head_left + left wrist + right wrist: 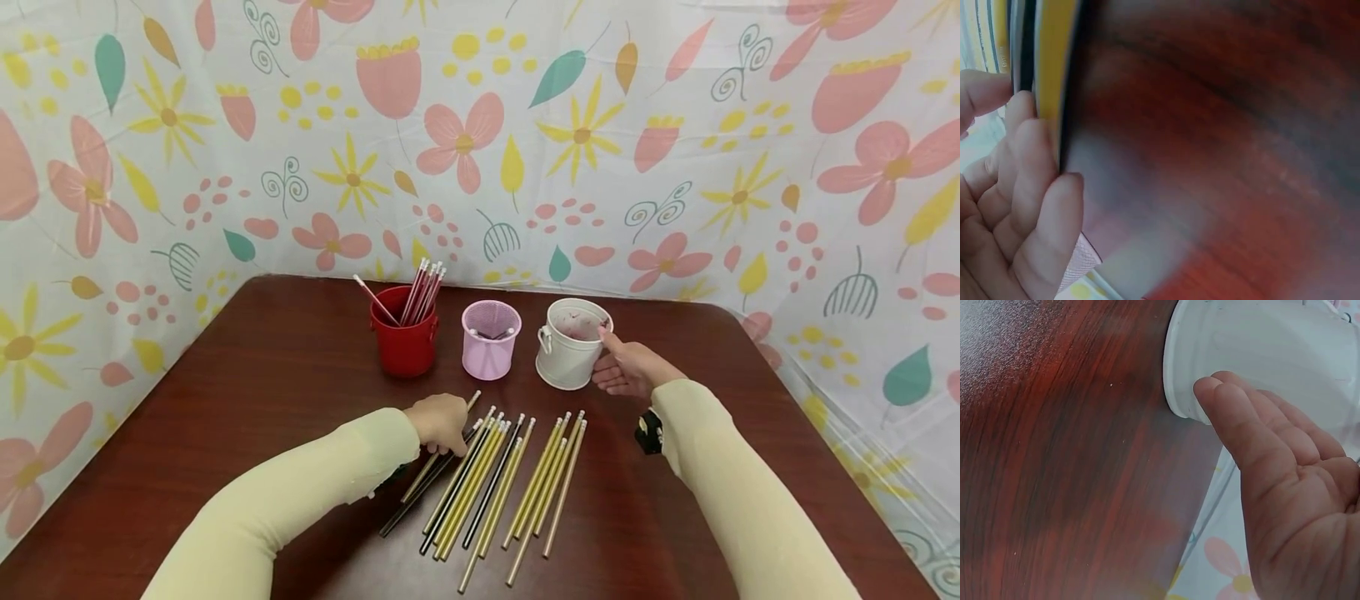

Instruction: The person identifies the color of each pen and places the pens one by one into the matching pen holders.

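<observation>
My left hand [441, 421] is over the left end of a row of pencils on the table, pinching pencils between thumb and fingertips. In the left wrist view a yellow pencil [1054, 59] and a black pencil [1025, 47] run past those fingertips. Gold pencils [472, 492] and black pencils lie side by side, white erasers pointing away from me. Beside the white bucket [564, 367], my right hand [633, 368] has its fingers extended along the outer wall and its thumb at the rim. Those fingers overlap the bucket's side in the right wrist view.
A red bucket [405, 350] holding several red pencils stands at the back left. Between the buckets is a pink mesh cup [487, 358] with a few dark pieces visible inside. A flower-printed cloth [480, 208] hangs behind the dark wooden table [300, 350].
</observation>
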The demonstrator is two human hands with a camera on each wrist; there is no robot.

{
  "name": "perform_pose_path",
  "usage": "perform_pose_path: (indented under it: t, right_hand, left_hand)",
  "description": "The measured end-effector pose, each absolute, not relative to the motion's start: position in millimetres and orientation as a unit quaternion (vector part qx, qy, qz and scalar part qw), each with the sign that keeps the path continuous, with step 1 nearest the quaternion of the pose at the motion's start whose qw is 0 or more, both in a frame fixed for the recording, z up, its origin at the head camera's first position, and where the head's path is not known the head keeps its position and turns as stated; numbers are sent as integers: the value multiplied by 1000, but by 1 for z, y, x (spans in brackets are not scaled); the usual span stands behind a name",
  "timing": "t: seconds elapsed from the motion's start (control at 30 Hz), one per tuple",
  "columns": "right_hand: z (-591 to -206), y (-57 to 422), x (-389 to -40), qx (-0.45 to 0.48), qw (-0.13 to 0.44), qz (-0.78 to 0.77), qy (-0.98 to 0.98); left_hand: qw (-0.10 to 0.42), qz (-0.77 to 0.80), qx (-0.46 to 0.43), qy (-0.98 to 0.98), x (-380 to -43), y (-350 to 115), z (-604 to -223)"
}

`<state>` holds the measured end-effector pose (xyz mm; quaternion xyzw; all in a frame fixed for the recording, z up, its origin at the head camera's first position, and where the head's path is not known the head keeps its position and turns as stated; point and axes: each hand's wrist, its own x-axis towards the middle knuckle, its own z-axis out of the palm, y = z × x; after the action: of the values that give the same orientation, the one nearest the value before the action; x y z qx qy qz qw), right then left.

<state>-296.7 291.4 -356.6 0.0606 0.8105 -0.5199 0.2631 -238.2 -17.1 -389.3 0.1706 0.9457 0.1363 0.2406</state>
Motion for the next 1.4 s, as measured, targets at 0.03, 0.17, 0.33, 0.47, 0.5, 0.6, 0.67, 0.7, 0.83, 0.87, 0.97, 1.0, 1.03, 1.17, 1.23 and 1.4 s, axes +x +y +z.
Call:
perform_pose_path:
  t: [0.03,0.17,0.33,0.47,0.5,0.6,0.67,0.7,0.83,0.87,0.97,1.0,1.03,1.17,1.23,1.4]
  right_hand:
    - [-356,291,-297,60,263,-518,812]
    - [-355,291,-297,61,257,-514,816]
    - [-356,290,-296,66,258,-512,817]
    - [-358,289,-295,68,257,-510,818]
    - [-358,289,-295,67,258,-510,818]
    - [-359,289,-295,64,258,-506,820]
    - [-359,289,-295,63,258,-505,821]
    - [-359,289,-295,62,259,-504,822]
    - [-358,289,-295,64,257,-505,822]
    - [-358,289,-295,63,256,-505,822]
    - [-358,289,-295,64,254,-505,823]
    - [-358,289,-296,63,254,-504,823]
    - [-359,289,-295,63,253,-505,823]
    - [-360,289,-296,61,251,-505,824]
    - [-360,289,-295,62,250,-507,823]
    - [-360,288,-296,62,245,-509,823]
  left_hand:
    - [241,142,169,945,-238,-17,-388]
    - [237,159,173,943,-241,-19,-383]
    - [201,163,206,944,-246,-25,-379]
    - [165,161,243,942,-246,-32,-376]
    - [159,166,250,941,-246,-33,-374]
    - [148,199,259,933,-244,-37,-366]
    - [135,224,272,926,-243,-39,-361]
    - [125,235,282,922,-243,-41,-359]
    - [58,298,330,894,-243,-46,-347]
    - [40,320,336,885,-243,-48,-343]
    - [-7,385,340,858,-241,-50,-329]
    - [-18,402,337,851,-241,-50,-323]
    - [-28,416,333,845,-240,-51,-317]
    - [-62,451,321,830,-238,-53,-288]
    - [-78,467,313,823,-238,-55,-274]
    - [-104,512,283,805,-243,-55,-244]
